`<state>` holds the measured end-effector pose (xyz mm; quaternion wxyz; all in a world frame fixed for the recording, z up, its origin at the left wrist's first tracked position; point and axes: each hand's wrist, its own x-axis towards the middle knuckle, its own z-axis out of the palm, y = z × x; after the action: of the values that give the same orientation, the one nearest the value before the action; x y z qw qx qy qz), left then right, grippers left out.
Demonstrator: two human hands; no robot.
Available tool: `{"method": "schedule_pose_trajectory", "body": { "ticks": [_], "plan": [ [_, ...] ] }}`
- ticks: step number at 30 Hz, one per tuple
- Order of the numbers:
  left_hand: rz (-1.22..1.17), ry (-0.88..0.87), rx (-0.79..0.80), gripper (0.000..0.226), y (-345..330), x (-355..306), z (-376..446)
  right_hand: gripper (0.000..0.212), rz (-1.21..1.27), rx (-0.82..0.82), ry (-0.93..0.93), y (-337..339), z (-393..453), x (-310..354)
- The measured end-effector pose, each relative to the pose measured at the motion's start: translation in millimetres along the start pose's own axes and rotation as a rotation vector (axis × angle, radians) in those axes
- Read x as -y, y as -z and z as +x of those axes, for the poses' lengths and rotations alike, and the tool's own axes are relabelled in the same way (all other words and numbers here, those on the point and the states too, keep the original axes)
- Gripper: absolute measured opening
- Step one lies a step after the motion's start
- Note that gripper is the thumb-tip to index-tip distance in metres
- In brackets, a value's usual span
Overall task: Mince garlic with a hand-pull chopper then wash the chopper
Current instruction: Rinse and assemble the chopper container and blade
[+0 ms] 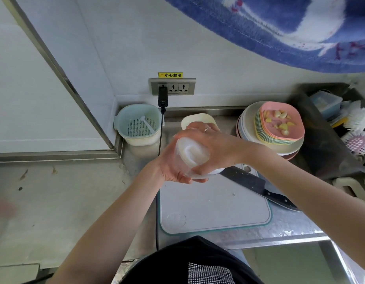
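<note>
Chopper: The clear, white chopper [195, 158] is held up in the air over the far end of the cutting board [214, 206]. It is tilted on its side. It is blurry, so what is inside it cannot be told.

Left hand: The left hand [173, 167] holds the chopper from below, with its fingers curled round the cup.

Right hand: The right hand [216, 146] grips the top of the chopper, with its fingers wrapped over it. There is a ring on one finger.

Garlic: Cut bits of garlic [280, 121] lie on the pink plate [296, 128], on top of a stack of plates at the back right of the counter [290, 224]. In all likelihood they have not gone into the chopper yet.

Knife: A dark knife [259, 187] lies across the right edge of the cutting board, right under the right arm.

Other things: A small cream bowl [196, 118] sits at the back of the counter, behind the hands. A pale strainer basket [138, 125] stands in the back left corner. A black cord [160, 140] hangs from the wall socket [173, 87] down across the counter.

What could go wrong: The chopper is tipped, so the top could come loose and bits could fall out. If the hands slip, it could drop on the board. The right arm could bump the knife. Water from washing could splash the socket or cord.
</note>
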<state>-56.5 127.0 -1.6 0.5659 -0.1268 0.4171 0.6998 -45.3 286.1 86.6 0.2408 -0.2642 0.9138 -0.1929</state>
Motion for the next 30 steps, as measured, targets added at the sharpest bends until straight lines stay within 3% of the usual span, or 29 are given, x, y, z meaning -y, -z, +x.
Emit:
{"method": "schedule_pose_trajectory", "body": {
  "ticks": [6, 9, 13, 22, 27, 30],
  "plan": [
    [-0.103, -0.126, -0.07, 0.082, -12, -4, 0, 0.09, 0.019, -0.152, -0.073, -19, 4, -6],
    [-0.137, -0.256, -0.184, 0.068, -10, -5, 9, 0.082, 0.235, -0.385, -0.216, -34, 12, -8],
    [-0.18, -0.364, -0.257, 0.076, -14, -1, 23, 0.069, 0.454, -0.591, -0.452, -46, 28, -5],
    [-0.194, -0.187, -0.048, 0.062, -18, -7, 7, 0.07, 0.278, -0.426, -0.048, -32, 23, -28],
    [-0.291, -0.129, 0.063, 0.07, -9, -10, 5, 0.062, 0.698, -0.416, 0.088, -7, 9, -31],
    [-0.317, -0.116, 0.145, 0.07, -14, -10, 0, 0.065, 0.756, -0.391, 0.092, 2, 5, -33]
  ]
}}
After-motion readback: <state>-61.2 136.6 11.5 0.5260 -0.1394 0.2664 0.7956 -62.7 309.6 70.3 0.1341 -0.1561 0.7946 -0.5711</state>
